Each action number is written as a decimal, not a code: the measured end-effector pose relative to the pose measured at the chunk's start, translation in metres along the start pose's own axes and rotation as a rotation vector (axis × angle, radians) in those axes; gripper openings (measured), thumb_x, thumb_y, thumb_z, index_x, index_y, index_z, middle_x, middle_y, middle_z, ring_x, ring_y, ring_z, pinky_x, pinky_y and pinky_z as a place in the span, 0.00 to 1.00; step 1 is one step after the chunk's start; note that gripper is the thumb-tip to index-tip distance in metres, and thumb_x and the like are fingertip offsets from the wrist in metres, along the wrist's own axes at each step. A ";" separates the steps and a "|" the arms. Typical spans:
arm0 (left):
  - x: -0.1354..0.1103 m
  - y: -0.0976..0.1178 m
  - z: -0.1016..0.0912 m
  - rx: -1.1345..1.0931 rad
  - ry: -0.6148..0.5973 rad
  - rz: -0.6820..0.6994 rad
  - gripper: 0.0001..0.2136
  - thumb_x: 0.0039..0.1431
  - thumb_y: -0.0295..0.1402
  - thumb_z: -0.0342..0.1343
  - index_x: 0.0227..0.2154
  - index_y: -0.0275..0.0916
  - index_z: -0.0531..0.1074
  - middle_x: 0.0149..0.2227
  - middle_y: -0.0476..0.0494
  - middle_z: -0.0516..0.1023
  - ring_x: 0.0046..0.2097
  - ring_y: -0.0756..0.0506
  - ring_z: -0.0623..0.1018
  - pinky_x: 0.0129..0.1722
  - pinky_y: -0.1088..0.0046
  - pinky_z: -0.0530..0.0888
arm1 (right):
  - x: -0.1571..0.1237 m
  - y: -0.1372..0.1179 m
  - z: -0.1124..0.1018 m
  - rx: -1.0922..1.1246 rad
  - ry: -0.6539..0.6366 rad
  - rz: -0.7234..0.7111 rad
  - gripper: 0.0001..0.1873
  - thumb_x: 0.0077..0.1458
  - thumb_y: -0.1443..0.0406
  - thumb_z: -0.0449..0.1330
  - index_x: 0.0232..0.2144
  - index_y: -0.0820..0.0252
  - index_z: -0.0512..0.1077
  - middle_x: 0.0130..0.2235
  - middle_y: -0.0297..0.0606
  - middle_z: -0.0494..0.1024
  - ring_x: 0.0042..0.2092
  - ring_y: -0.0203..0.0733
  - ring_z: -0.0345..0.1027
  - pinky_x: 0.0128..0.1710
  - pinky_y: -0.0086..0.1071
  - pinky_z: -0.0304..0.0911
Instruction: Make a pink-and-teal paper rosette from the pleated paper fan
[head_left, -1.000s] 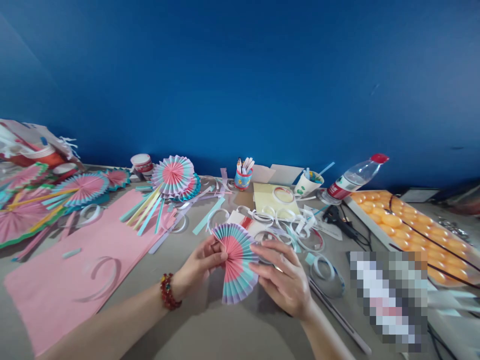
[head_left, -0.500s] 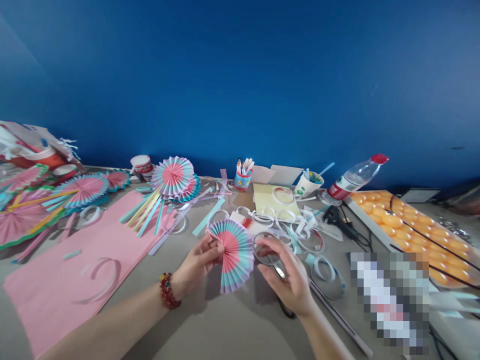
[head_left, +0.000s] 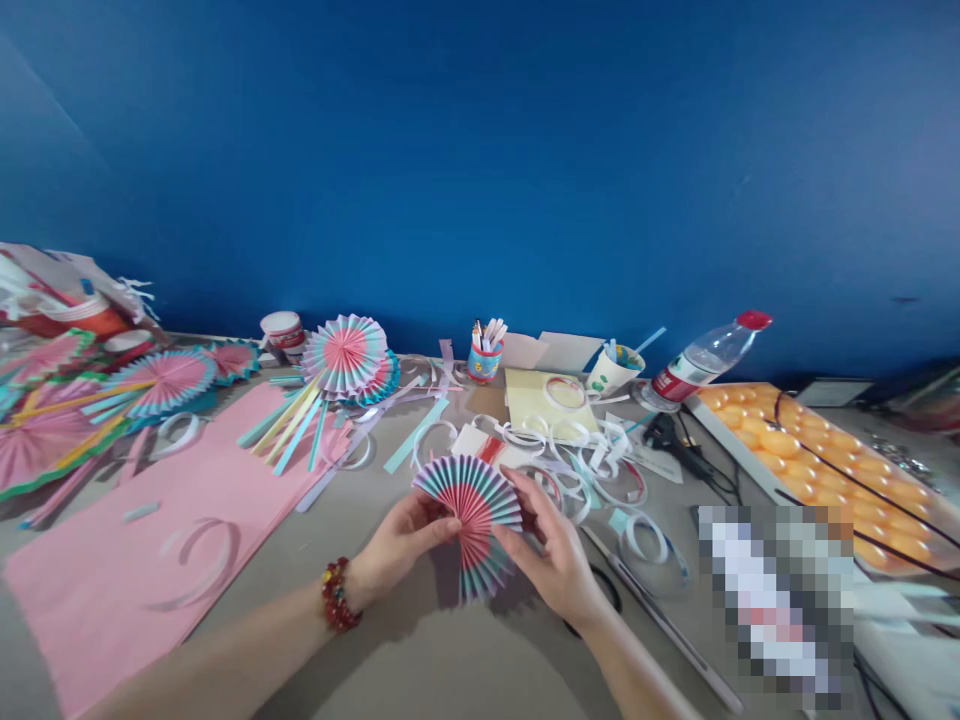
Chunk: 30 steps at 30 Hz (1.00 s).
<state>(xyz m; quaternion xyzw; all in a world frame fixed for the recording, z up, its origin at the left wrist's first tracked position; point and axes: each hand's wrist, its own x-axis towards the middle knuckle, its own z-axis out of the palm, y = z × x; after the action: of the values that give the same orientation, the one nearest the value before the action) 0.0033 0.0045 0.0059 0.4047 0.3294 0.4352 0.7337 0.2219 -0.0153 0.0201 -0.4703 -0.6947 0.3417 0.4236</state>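
A pleated paper fan (head_left: 474,500), pink at the centre with blue and lilac bands outside, is spread into a part circle above the table. My left hand (head_left: 409,540), a red bead bracelet at its wrist, pinches the fan near its pink centre, thumb in front. At the fan's right edge is my right hand (head_left: 551,550), its thumb on the front and its fingers partly hidden behind the pleats. Curled paper strips (head_left: 570,460) lie just beyond the fan. Under my right hand, a black loop (head_left: 604,590) shows only in part.
Pink paper sheets (head_left: 112,570) lie left, near finished paper rosettes (head_left: 346,355). A pen cup (head_left: 486,362) stands by the blue wall. To the right are a plastic bottle (head_left: 701,365), a glue gun (head_left: 679,440), a long thin metal tool (head_left: 667,625) and an orange bumpy panel (head_left: 817,450).
My right hand has moved left onto the fan's right edge, from beside it. The fan has turned and sits slightly lower, its pleats tilted differently.
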 end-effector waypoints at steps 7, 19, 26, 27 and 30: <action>-0.003 -0.001 0.001 0.050 0.076 -0.015 0.16 0.51 0.45 0.68 0.33 0.35 0.77 0.32 0.44 0.81 0.33 0.48 0.76 0.37 0.72 0.73 | 0.002 -0.009 -0.001 0.120 -0.035 0.045 0.24 0.63 0.61 0.59 0.60 0.52 0.63 0.57 0.43 0.72 0.55 0.45 0.70 0.55 0.35 0.65; -0.001 -0.006 -0.002 0.036 0.091 -0.052 0.15 0.54 0.43 0.67 0.35 0.34 0.78 0.31 0.44 0.79 0.32 0.49 0.75 0.38 0.73 0.72 | 0.002 -0.001 0.004 0.233 0.025 0.201 0.17 0.62 0.54 0.58 0.46 0.59 0.72 0.36 0.38 0.79 0.36 0.40 0.73 0.35 0.27 0.68; -0.001 -0.009 -0.004 -0.020 0.143 -0.033 0.14 0.54 0.42 0.67 0.32 0.35 0.77 0.29 0.46 0.77 0.30 0.50 0.73 0.36 0.74 0.71 | 0.001 -0.004 0.004 0.314 -0.001 0.199 0.21 0.62 0.56 0.59 0.55 0.56 0.68 0.43 0.41 0.79 0.42 0.41 0.73 0.42 0.29 0.69; -0.001 -0.008 -0.003 -0.024 0.145 -0.032 0.14 0.54 0.42 0.67 0.31 0.35 0.77 0.28 0.46 0.77 0.30 0.50 0.73 0.36 0.74 0.71 | 0.001 -0.003 0.004 0.314 -0.003 0.201 0.21 0.62 0.57 0.59 0.55 0.56 0.68 0.44 0.41 0.79 0.42 0.41 0.73 0.42 0.29 0.69; -0.002 -0.004 -0.001 -0.035 0.151 -0.027 0.14 0.53 0.42 0.68 0.31 0.35 0.77 0.28 0.46 0.77 0.30 0.50 0.73 0.35 0.74 0.70 | 0.001 -0.002 0.004 0.319 -0.013 0.196 0.20 0.64 0.57 0.58 0.56 0.56 0.68 0.47 0.43 0.78 0.45 0.42 0.73 0.45 0.30 0.69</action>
<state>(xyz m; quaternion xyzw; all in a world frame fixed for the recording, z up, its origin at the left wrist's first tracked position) 0.0036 0.0015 0.0020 0.3534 0.3817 0.4600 0.7196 0.2175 -0.0155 0.0206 -0.4604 -0.5851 0.4903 0.4531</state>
